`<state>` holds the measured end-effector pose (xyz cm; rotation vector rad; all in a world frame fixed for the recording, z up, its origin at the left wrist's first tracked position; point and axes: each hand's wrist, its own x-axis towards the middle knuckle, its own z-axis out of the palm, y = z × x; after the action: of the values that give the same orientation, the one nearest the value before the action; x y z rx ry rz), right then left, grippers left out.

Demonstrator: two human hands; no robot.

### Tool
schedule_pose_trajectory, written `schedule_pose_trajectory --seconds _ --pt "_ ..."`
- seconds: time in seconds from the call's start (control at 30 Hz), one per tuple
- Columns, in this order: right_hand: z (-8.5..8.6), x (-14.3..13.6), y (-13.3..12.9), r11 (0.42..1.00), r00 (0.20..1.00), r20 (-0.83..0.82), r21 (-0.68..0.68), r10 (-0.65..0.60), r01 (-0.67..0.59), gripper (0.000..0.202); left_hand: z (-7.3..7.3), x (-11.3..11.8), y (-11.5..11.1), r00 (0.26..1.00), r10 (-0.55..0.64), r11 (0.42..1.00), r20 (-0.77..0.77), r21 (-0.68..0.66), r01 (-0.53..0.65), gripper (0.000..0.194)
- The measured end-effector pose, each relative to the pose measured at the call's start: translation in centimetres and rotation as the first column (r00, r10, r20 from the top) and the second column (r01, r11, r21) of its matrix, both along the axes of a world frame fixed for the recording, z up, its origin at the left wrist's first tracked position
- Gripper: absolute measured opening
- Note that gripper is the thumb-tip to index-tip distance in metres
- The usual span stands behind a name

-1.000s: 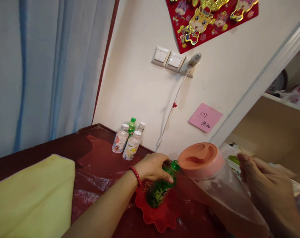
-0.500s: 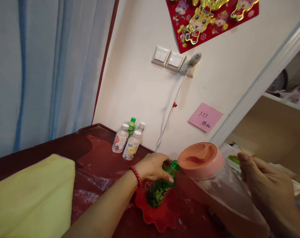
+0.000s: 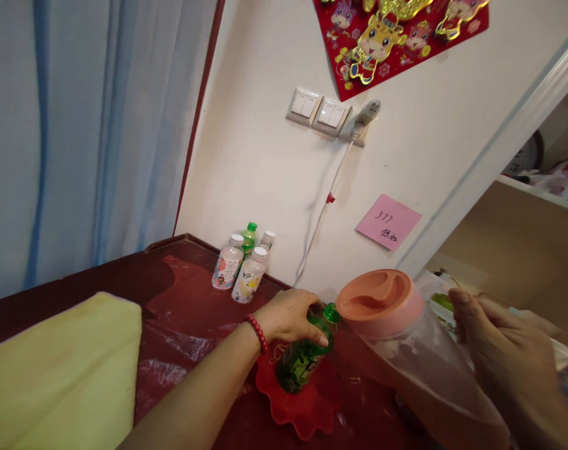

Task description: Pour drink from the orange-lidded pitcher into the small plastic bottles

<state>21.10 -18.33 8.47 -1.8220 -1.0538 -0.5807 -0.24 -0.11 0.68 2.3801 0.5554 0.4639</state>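
My left hand (image 3: 296, 319), with a red bead bracelet at the wrist, grips an uncapped green bottle (image 3: 300, 365) near its top. The bottle stands tilted in view on a red wavy-edged dish (image 3: 307, 419). On the right, my right hand (image 3: 504, 350) is closed at the side of a clear pitcher (image 3: 434, 369), whose handle is mostly hidden. The pitcher's orange lid (image 3: 378, 297) leans toward the bottle, its edge close to the green mouth.
Several bottles, among them a white-capped one (image 3: 249, 278), stand by the wall. A yellow cloth (image 3: 68, 375) lies at left on the dark red table (image 3: 185, 281). A white cord (image 3: 318, 231) hangs down the wall; shelves (image 3: 513, 231) are at right.
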Motion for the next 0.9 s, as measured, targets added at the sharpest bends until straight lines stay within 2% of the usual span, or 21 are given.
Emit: schedule_pose_trajectory --seconds 0.1,0.27,0.63,0.9 --pt "0.02 0.02 0.03 1.000 1.000 -0.020 -0.004 -0.022 0.022 0.058 0.06 -0.05 -0.03 1.000 0.000 1.000 -0.001 -0.006 0.000 0.055" --pt "0.08 0.05 0.05 1.000 1.000 -0.015 0.011 0.017 -0.017 0.057 -0.02 -0.05 -0.03 1.000 -0.004 1.000 0.019 -0.015 0.004 0.054" --pt "0.11 -0.10 -0.03 0.999 0.999 -0.042 -0.024 -0.022 0.021 0.055 -0.08 -0.03 0.03 1.000 -0.009 1.000 0.022 -0.029 0.009 0.055" --pt "0.05 -0.13 -0.14 0.999 0.999 -0.020 -0.017 -0.029 0.028 0.055 -0.12 0.00 0.02 1.000 0.001 1.000 0.016 -0.001 -0.001 0.057"
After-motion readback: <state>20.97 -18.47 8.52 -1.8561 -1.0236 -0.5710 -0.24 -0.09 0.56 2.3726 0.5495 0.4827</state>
